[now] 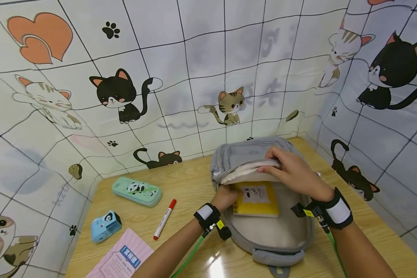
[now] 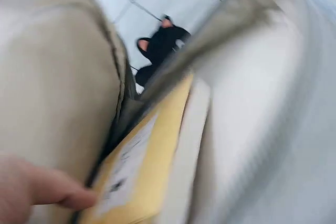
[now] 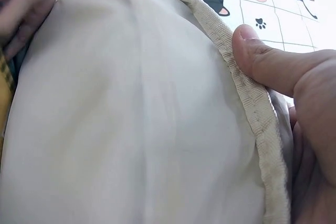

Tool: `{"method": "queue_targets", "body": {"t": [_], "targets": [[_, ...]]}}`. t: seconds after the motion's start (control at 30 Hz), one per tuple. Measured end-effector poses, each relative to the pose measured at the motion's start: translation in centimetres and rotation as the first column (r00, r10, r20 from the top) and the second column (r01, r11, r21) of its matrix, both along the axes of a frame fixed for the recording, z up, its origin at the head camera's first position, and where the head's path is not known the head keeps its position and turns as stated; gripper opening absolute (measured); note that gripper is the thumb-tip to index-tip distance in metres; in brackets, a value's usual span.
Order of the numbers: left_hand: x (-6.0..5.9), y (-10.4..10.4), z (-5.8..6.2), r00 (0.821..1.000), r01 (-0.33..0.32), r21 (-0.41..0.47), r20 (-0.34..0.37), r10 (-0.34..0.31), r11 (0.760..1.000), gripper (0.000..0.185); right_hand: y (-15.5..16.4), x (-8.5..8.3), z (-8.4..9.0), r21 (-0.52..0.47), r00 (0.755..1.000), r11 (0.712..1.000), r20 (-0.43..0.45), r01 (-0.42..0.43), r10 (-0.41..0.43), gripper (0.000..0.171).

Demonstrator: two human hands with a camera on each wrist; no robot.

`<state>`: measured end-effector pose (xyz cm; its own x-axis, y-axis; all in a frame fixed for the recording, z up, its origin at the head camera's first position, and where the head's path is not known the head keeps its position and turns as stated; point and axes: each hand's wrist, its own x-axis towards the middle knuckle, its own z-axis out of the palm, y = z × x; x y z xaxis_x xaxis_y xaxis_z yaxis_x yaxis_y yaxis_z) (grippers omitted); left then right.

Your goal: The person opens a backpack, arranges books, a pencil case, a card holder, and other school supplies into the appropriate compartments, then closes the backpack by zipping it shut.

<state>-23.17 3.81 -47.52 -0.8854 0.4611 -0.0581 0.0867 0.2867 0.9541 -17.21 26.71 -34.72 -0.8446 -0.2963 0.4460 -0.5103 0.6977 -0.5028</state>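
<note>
Scene: a grey backpack [image 1: 274,231] lies open on the wooden worktop [image 1: 191,185], its beige lining facing up.
Right hand [image 1: 293,172]: grips the beige edge of the inner pocket [image 1: 250,170] and holds it lifted; in the right wrist view the thumb [image 3: 262,59] presses the woven trim [image 3: 252,103] of that edge.
Left hand [image 1: 226,197]: at the left edge of the yellow book [image 1: 257,199], partly under the lifted pocket edge; a fingertip [image 2: 63,192] touches the book's side, but whether the fingers grip it cannot be told.
Yellow book: inside the backpack, flat on the lining, upper end just beneath the pocket mouth, long axis running from the person toward the pocket.
Key relation: the book lies directly right of the left hand and just below the right hand; the left hand is the nearer.
Obstruction: only the sagging pocket edge stands between book and pocket interior.
Surroundings: a red marker [image 1: 165,219], green pencil case [image 1: 136,191], blue sharpener [image 1: 105,226] and pink booklet [image 1: 123,260] lie well to the left, apart from the backpack.
</note>
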Motion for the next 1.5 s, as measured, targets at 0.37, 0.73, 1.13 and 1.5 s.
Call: {"method": "queue_targets", "body": {"t": [0.37, 0.73, 1.13, 1.5], "targets": [[3.6, 2.1, 0.9, 0.446, 0.006, -0.82, -0.51, -0.736, 0.572, 0.058, 0.3, -0.1, 0.1, -0.009, 0.999, 1.0, -0.036, -0.003, 0.002, 0.028], [0.9, 3.0, -1.0, 0.43, 0.203, -0.859, -0.354, -0.831, 0.471, 0.071, -0.9, -0.1, -0.7, -0.028, 0.998, 0.998, -0.02, -0.055, 0.054, 0.029], [-3.3, 6.1, -1.6, 0.351, 0.059, -0.852, -0.47, -0.81, 0.521, 0.049, -1.2, 0.0, -0.8, -0.027, 0.997, 0.997, -0.024, -0.077, 0.077, 0.029], [-2.8, 6.8, 1.3, 0.43, 0.03, -0.848, -0.467, -0.773, 0.529, 0.059, -0.6, 0.8, -0.6, -0.013, 0.998, 0.999, -0.043, -0.038, 0.037, 0.029]]}}
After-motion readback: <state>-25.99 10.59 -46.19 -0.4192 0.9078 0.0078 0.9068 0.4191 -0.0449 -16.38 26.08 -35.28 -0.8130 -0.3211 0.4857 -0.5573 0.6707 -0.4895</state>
